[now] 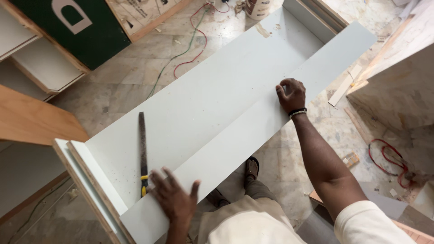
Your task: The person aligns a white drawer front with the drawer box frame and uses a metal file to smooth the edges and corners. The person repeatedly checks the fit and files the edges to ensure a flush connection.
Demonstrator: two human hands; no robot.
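Observation:
A long white laminated board [253, 122] lies along the near side of a larger white panel [203, 99], both running from lower left to upper right. My left hand [174, 199] rests flat, fingers spread, on the board's near end. My right hand [292, 94] presses down on the board further along, with its fingers curled at the board's far edge. A dark flat file with a yellow and black handle [143, 151] lies on the panel just left of my left hand.
An upright white end piece with a raw wood edge [90, 180] closes the panel's near left end. Red and green cables [190, 40] trail on the tiled floor, and a red cable [389, 158] lies at right. Wooden cabinet parts stand at left and right.

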